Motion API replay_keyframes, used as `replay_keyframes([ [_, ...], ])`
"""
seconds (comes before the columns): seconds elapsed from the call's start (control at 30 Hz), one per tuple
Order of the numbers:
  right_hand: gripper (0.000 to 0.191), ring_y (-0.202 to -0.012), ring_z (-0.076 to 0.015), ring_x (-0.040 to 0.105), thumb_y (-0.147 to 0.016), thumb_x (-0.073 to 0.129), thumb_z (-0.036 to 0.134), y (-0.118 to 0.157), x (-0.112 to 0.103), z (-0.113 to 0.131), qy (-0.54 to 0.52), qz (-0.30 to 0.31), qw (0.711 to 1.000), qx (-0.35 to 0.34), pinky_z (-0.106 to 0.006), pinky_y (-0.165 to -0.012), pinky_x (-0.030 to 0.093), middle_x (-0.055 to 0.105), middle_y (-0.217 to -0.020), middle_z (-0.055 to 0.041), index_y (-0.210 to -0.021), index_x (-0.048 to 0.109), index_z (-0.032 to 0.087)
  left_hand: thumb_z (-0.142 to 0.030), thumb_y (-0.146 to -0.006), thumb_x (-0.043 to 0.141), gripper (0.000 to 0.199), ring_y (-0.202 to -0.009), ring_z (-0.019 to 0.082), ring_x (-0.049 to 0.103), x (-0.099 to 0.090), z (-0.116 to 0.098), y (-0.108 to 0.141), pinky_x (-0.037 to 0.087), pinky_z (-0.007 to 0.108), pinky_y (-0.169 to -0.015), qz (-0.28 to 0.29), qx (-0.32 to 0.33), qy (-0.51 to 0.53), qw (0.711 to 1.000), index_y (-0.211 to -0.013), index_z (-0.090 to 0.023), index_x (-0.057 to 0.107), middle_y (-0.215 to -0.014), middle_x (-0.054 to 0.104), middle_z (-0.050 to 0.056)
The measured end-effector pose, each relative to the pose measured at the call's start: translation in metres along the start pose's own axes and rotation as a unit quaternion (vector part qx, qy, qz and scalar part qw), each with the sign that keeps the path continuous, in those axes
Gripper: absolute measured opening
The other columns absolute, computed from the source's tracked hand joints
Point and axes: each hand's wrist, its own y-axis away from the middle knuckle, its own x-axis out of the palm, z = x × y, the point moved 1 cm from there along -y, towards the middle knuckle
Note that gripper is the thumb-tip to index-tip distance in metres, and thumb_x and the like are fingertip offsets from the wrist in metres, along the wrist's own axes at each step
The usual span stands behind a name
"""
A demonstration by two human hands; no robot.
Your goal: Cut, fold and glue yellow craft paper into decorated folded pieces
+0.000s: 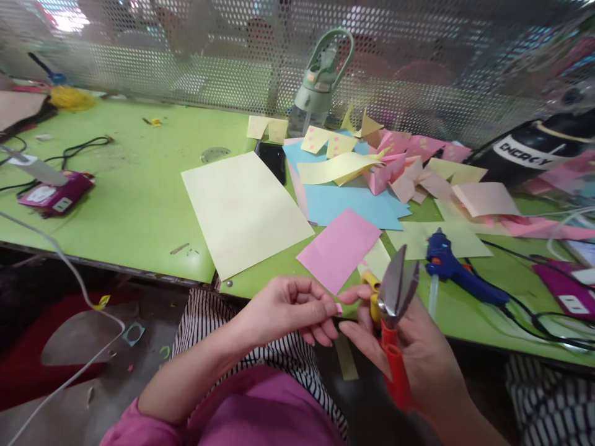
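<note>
My left hand (297, 310) is closed, with a tiny pink paper piece (339, 308) pinched at its fingertips over the table's front edge. Scissors (391, 310) with red and yellow handles rest in my right hand (413, 347), their blades parted and pointing up, away from me. The thumb and forefinger of that hand reach toward the pink piece. Just beyond my hands lies a pink paper sheet (340, 249), partly over a small pale yellow strip (375, 260). A large pale yellow sheet (246, 214) lies flat to its left.
Blue sheets (353, 204) and folded pink pieces (423, 147) lie behind. A bottle (313, 99) and phone (272, 162) stand and lie near them. On the right are a blue glue gun (465, 272), cables and a black bottle (542, 148); a purple power strip (56, 193) is left.
</note>
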Motion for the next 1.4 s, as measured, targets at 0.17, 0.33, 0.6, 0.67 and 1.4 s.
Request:
replay_keyframes([
  [0.17,0.053,-0.054,-0.0152,0.055,-0.059,0.081,0.05,0.014,-0.01,0.008,0.074,-0.026,0.997,0.014,-0.027,-0.05,0.049,0.059,-0.069,0.0037,-0.1,0.057,0.027,-0.042,-0.081,0.076,0.031,-0.052,0.009,0.068,-0.001,-0.005,-0.001,0.051,0.014,-0.047,-0.049,0.121,0.055,0.99,-0.085,-0.014,0.064,-0.065,0.072,0.002],
  [0.33,0.058,-0.067,-0.0213,0.067,-0.058,0.08,0.051,0.017,-0.018,-0.008,0.197,-0.022,0.98,-0.008,-0.03,-0.06,0.056,0.07,-0.086,-0.0024,-0.105,0.058,0.026,-0.043,-0.08,0.077,0.032,-0.051,0.01,0.069,0.002,-0.005,-0.003,0.05,0.012,-0.044,-0.052,0.2,0.062,0.976,-0.084,-0.015,0.062,-0.065,0.073,0.0],
  [0.6,0.068,-0.061,-0.0239,0.069,-0.051,0.084,0.054,0.008,-0.019,-0.017,0.289,-0.028,0.957,-0.03,-0.031,-0.052,0.055,0.073,-0.079,-0.0008,-0.11,0.061,0.028,-0.043,-0.082,0.076,0.033,-0.054,0.011,0.071,0.001,0.001,-0.003,0.055,0.014,-0.048,-0.09,0.24,0.03,0.966,-0.085,-0.015,0.061,-0.065,0.073,0.002],
  [0.67,0.068,-0.061,-0.0244,0.07,-0.05,0.084,0.056,0.007,-0.018,-0.017,0.296,-0.034,0.954,-0.025,-0.03,-0.05,0.055,0.074,-0.078,-0.0008,-0.108,0.061,0.028,-0.043,-0.082,0.076,0.032,-0.054,0.011,0.071,0.001,0.002,-0.004,0.054,0.013,-0.048,-0.087,0.246,0.038,0.965,-0.084,-0.014,0.061,-0.065,0.073,0.002],
  [1.4,0.071,-0.06,-0.026,0.069,-0.052,0.073,0.078,0.014,-0.011,-0.012,0.26,-0.101,0.96,-0.03,-0.036,-0.056,0.054,0.07,-0.07,-0.0004,-0.103,0.062,0.029,-0.044,-0.083,0.074,0.031,-0.049,0.01,0.068,0.005,0.008,-0.007,0.054,0.014,-0.045,-0.124,0.268,0.032,0.955,-0.082,-0.017,0.059,-0.061,0.071,0.0],
])
